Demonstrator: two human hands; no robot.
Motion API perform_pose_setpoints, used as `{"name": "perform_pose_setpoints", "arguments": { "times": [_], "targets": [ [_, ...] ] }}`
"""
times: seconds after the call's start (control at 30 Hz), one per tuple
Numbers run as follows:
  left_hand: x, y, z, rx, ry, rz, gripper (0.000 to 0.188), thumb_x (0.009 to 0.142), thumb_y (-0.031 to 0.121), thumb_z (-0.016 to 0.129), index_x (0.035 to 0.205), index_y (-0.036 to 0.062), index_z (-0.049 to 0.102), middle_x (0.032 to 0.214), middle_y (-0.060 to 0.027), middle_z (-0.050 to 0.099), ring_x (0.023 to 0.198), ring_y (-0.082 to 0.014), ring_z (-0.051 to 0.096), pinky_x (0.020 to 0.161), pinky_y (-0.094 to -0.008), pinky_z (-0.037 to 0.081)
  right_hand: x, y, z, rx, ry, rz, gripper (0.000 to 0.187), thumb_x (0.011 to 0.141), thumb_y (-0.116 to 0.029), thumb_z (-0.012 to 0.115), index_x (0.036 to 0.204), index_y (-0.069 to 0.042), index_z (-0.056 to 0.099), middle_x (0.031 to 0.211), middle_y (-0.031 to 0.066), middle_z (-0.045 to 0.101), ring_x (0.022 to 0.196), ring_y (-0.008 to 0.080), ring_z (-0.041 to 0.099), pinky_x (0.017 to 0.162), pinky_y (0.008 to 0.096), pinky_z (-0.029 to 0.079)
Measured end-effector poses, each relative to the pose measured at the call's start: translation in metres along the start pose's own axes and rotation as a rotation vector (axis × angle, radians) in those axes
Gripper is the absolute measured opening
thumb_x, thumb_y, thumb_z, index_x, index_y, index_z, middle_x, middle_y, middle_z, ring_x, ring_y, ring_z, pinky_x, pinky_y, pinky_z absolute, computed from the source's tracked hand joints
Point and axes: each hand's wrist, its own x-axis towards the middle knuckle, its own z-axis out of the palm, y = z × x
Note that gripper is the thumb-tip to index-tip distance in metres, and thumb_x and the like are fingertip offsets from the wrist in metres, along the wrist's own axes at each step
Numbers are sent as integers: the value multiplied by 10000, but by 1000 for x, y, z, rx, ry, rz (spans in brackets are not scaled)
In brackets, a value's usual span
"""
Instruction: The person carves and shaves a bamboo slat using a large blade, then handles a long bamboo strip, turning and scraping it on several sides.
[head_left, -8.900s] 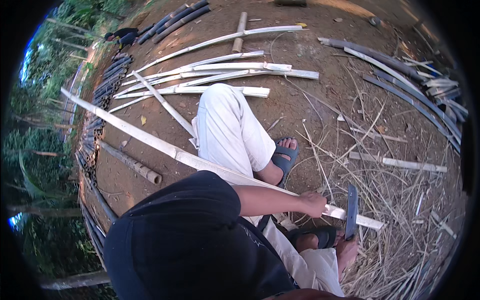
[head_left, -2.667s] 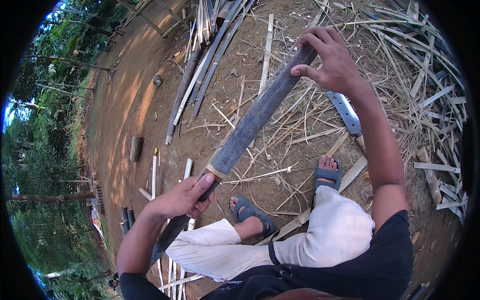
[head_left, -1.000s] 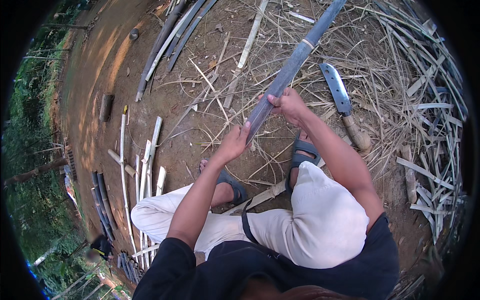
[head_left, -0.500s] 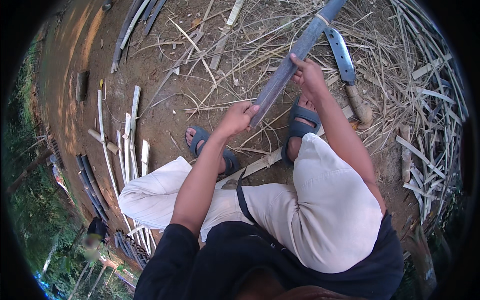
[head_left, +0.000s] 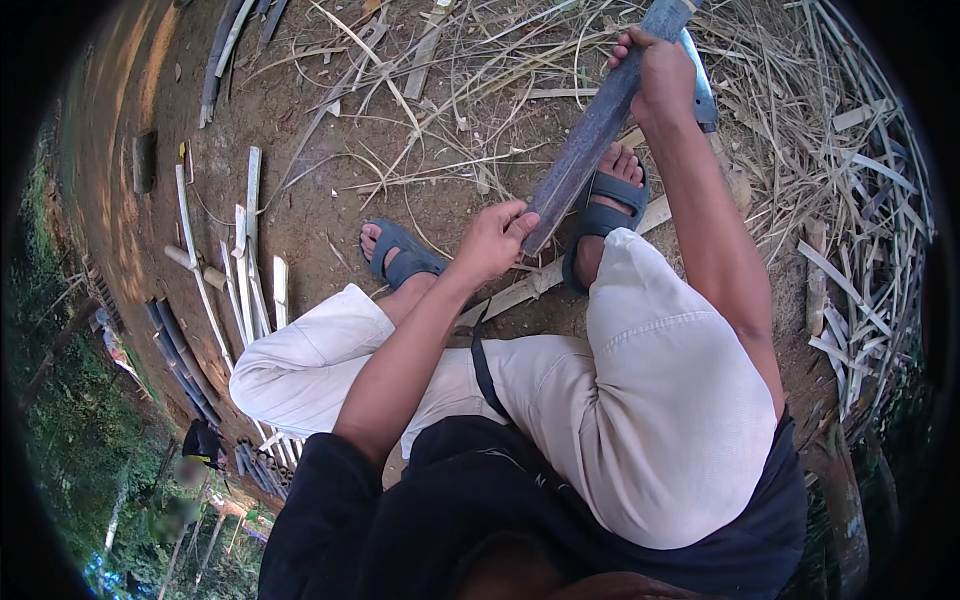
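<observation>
Behind bamboo pole (head_left: 585, 143), right hand (head_left: 664, 78): knife (head_left: 704, 103) (partly hidden), shavings (head_left: 768, 105).

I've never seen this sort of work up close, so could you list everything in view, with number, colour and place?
Dark bamboo piece: one, dark grey, upper middle
Blade: one, silver, upper right, partly hidden
Ground: brown, throughout
Fibre shavings: many, tan, top and upper right
Strip pile: one, pale and grey, right edge
Pale strips: several, whitish, left
Dark poles: several, grey, left
Short log: one, brown, upper left
Greenery: uncounted, green, left edge
Distant person: one, dark clothing, lower left
Sandals: two, dark grey, centre
Trousers: one pair, off-white, lower middle
Shirt: one, black, bottom
Left hand: one, bare, gripping the bamboo's lower end
Right hand: one, bare, gripping its upper part
</observation>
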Motion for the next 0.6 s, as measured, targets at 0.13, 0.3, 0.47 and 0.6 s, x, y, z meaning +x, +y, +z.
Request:
{"name": "perform_pose_setpoints", "arguments": {
  "times": [0.13,0.3,0.47,0.6],
  "targets": [
    [8,-16,14,17,95,33,262,995,250,587,936,0,641,705,-125,637,619,-170,528,615,-354,449,10,1,6,-22,2,-44,129,988,-71,511,1070,24,544,900,118,632,761,191,624,686,318,529],
    [21,10,14,104,211,50,272,995,246,581,934,-12,640,720,-151,640,638,-202,553,632,-371,451,49,4,-1,-68,-241,123,364,964,-293,573,1183,-2,565,1116,151,631,1014,231,598,893,356,487],
    [41,15,-1,12,244,-32,303,1015,253,555,944,-27,646,754,-130,678,601,-200,586,600,-375,453,31,13,-39,-752,68,-170,441,995,-344,591,1225,32,592,1070,120,711,987,176,684,825,286,529],
    [36,27,-26,-222,14,-149,297,1048,272,506,1047,10,647,842,-91,720,644,-81,583,538,-241,441,-7,21,-70,-716,-61,111,439,971,-391,622,1094,27,678,957,93,721,883,149,684,792,282,534]
  ]
}}
